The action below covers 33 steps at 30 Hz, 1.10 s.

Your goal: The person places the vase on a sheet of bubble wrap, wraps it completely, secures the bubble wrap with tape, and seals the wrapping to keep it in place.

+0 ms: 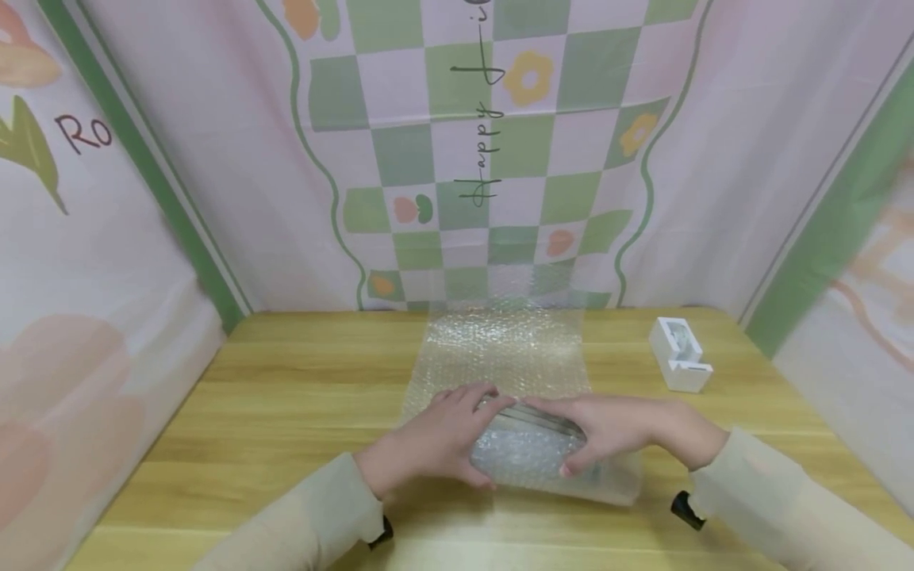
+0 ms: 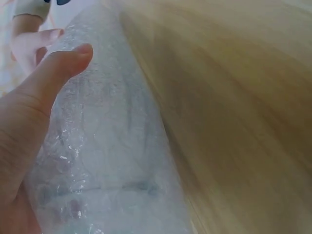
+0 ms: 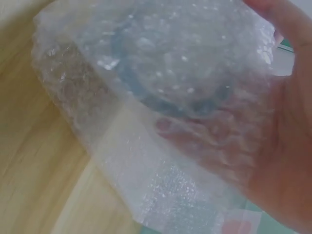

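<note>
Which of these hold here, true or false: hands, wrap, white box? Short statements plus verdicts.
1. The left hand and right hand both grip the wrapped bundle. True.
2. A white box sits on the table. True.
3. In the head view, the white box is left of the bundle. False: it is to the right.
4. Bubble wrap extends beyond the hands toward the table's back edge. True.
5. The right hand lies flat on the table. False: it grips the bundle.
6. The wrap is opaque. False: it is see-through.

"Happy" on checkered back cloth [image 1: 524, 151], "Ro" on left cloth [image 1: 93, 262]
</note>
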Each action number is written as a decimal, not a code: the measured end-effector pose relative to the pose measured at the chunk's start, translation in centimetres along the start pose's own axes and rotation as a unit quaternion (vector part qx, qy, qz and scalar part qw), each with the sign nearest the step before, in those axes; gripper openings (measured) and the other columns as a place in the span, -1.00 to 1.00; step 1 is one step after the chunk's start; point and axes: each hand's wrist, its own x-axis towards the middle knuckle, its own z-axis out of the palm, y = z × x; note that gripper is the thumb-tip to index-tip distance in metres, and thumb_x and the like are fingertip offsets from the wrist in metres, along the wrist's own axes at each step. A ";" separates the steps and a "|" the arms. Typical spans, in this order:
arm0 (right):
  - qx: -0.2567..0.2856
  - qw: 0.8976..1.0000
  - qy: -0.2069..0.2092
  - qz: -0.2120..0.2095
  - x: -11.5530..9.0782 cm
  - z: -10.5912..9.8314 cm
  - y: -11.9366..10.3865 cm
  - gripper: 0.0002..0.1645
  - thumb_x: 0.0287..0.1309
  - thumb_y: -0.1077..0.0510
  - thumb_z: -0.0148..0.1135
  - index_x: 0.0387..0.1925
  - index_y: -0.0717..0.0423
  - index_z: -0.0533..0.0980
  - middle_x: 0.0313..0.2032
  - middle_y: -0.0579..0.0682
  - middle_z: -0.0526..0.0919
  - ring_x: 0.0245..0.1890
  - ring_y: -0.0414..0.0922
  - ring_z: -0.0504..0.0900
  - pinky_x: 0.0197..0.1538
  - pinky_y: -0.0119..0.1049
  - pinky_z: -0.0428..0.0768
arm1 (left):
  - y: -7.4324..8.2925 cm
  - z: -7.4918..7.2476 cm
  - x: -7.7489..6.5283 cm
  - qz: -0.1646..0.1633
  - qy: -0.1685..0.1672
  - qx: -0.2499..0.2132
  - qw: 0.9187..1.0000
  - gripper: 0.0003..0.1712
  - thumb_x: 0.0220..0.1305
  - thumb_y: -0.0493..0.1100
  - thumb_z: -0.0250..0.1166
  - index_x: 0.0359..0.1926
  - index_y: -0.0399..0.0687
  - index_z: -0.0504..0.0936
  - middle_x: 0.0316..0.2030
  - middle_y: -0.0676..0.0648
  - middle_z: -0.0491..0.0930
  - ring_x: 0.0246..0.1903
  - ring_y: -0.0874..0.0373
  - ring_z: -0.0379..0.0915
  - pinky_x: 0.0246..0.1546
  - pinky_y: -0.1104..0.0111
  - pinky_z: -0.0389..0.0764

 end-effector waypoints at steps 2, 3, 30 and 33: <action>-0.007 1.000 0.007 0.001 -0.3 -0.1 0.0 0.28 0.08 -0.27 0.47 0.56 0.33 0.08 0.45 0.37 0.26 0.37 0.31 0.36 0.38 0.26 0.32 | 0.0 0.0 0.0 -0.002 0.000 -0.004 1.000 0.37 -0.16 0.41 0.59 0.57 -0.04 0.15 0.43 -0.22 0.28 0.41 -0.12 0.24 0.32 -0.09 0.41; -0.009 1.000 0.012 0.001 -0.4 -0.2 0.0 0.29 0.07 -0.31 0.46 0.56 0.32 0.08 0.46 0.36 0.24 0.38 0.31 0.34 0.38 0.26 0.31 | 0.0 0.0 0.1 -0.004 -0.001 -0.008 1.000 0.38 -0.16 0.41 0.59 0.57 -0.04 0.15 0.43 -0.22 0.28 0.41 -0.12 0.23 0.32 -0.09 0.40; -0.233 0.955 0.175 -0.045 -0.8 5.4 -2.1 0.50 -0.16 -0.12 0.65 0.62 0.17 -0.09 0.53 0.31 0.09 0.43 0.38 0.20 0.33 0.40 0.28 | -1.4 0.0 0.8 -0.039 -0.016 -0.095 0.995 0.36 -0.13 0.33 0.62 0.58 -0.04 0.14 0.45 -0.23 0.28 0.39 -0.13 0.27 0.37 -0.04 0.35; -0.265 0.944 0.192 -0.032 0.1 5.4 -1.9 0.53 -0.25 -0.15 0.68 0.62 0.15 -0.04 0.52 0.31 0.14 0.40 0.36 0.28 0.30 0.39 0.35 | -1.6 -0.1 0.8 -0.041 -0.017 -0.110 0.993 0.34 -0.12 0.31 0.62 0.58 -0.04 0.14 0.45 -0.21 0.28 0.39 -0.11 0.27 0.38 -0.05 0.33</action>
